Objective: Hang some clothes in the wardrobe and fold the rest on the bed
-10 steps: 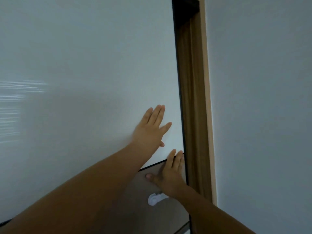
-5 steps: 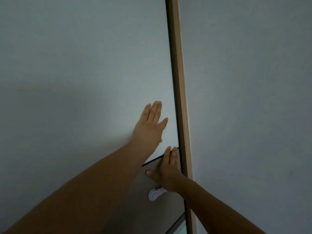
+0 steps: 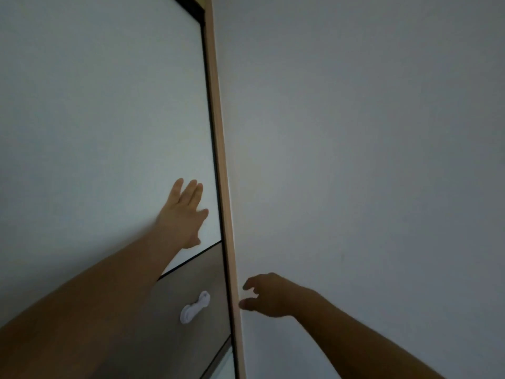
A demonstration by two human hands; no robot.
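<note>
The wardrobe door (image 3: 95,119) fills the frame's left, meeting its wooden post (image 3: 221,187); no clothes show. Your left grip (image 3: 183,214) lies flat on it, fingers (image 3: 188,192) spread. Your right grip (image 3: 269,295), lower centre, hangs loosely curled, empty, beside the post. A rebounding door could nip you. The white latch (image 3: 194,307) shows no writing.

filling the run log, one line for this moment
left hand: flat on white door panel | right hand: loosely curled, off the door, beside wooden frame | held: nothing
</note>
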